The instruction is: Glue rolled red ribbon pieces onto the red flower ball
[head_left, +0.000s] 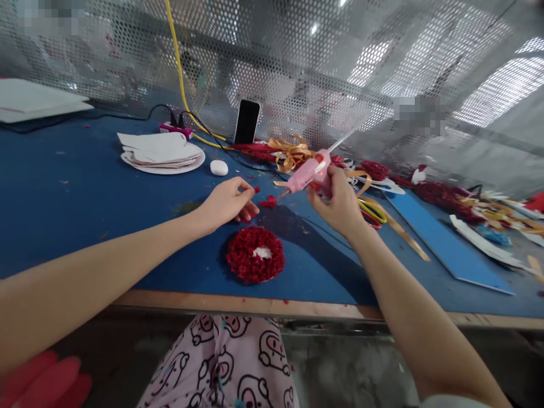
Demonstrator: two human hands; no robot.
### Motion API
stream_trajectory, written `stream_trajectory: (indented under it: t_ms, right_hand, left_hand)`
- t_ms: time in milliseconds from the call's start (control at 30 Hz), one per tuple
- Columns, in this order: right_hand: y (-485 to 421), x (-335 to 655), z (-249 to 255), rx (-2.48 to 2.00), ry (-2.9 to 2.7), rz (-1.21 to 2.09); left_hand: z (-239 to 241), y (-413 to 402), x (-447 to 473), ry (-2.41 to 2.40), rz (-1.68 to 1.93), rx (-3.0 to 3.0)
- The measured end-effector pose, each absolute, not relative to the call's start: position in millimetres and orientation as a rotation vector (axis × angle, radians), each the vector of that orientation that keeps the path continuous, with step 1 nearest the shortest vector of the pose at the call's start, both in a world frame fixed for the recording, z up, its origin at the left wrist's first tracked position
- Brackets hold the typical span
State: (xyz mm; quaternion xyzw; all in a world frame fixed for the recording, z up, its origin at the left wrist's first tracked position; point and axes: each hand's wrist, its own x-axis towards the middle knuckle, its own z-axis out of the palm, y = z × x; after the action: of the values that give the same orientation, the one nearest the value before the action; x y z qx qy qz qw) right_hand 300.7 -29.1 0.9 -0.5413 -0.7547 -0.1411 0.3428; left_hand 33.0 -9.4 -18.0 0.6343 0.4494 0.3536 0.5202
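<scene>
My right hand (338,198) grips a pink hot glue gun (302,173) by its handle, with a clear glue stick (342,140) jutting from its back end. The nozzle points down and left, above the table. Close to it, my left hand (229,203) is closed in a pinch, with a small red piece (256,190) at the fingertips. Just in front of the left hand lies a round dark-red ruffled wreath (242,255), its center showing white. Between the two hands, more red scraps (268,202) rest on the blue tabletop.
A white paper stack (164,156), a white oval case (219,168) and a propped phone (247,122) stand behind. Yellow-and-red-handled scissors (373,213), gold ribbon (293,153) and a blue board (446,241) lie rightward. A black cord runs from a power strip (175,130).
</scene>
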Motion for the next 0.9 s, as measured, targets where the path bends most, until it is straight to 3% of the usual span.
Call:
stream_trajectory:
  t_ms: [267,900]
  right_hand:
    - [-40.7,291.7,4.5,-0.856,-2.334,-0.646]
    - [-43.1,286.7,8.1,-0.639,-2.417,-0.747]
  left_hand:
    - [-13.5,-17.3,38.0,0.926,0.73,1.558]
    - [-13.7,-17.6,34.3,0.867,0.585,1.875]
